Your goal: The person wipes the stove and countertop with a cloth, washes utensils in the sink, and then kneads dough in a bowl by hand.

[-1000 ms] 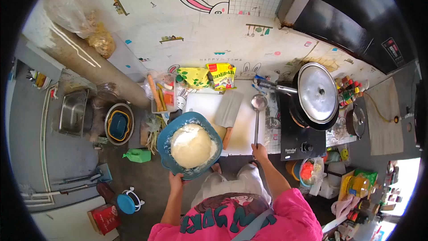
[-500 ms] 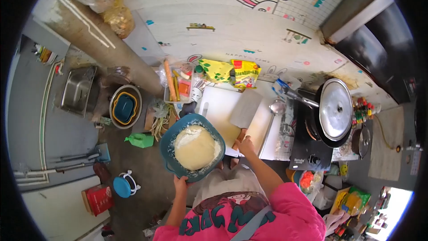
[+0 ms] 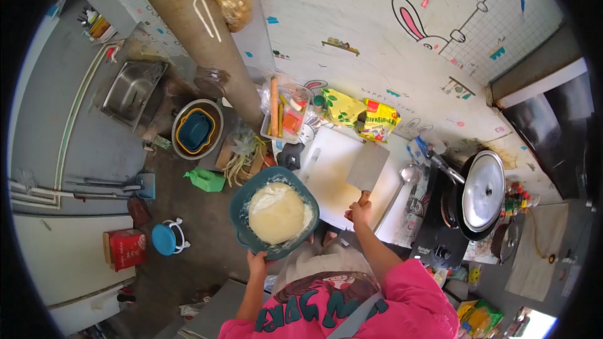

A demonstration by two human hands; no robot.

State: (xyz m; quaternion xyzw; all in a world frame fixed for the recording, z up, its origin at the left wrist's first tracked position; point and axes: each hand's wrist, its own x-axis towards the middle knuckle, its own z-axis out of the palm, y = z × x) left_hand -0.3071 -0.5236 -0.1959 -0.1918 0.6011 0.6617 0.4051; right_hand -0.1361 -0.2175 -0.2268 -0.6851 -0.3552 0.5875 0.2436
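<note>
My left hand (image 3: 257, 261) grips the near rim of a blue-green basin (image 3: 242, 221), which holds a round lump of floured dough (image 3: 277, 215). My right hand (image 3: 359, 211) is closed round the wooden handle of a cleaver (image 3: 368, 167). The cleaver's broad blade is over a white cutting board (image 3: 330, 177). To the right of the blade a metal ladle (image 3: 410, 174) lies slanted across the board's right part, its handle toward me.
A lidded pan (image 3: 483, 192) sits on the black stove (image 3: 433, 238) at right. Behind the board are yellow packages (image 3: 379, 119) and a clear box of vegetables (image 3: 286, 113). A green jug (image 3: 205, 180) and a blue stool (image 3: 164, 239) stand on the floor at left.
My right hand has let go of the ladle and taken the cleaver's handle, and the cleaver has turned. The ladle now rests on the board. The view has swung, while my left hand keeps the basin.
</note>
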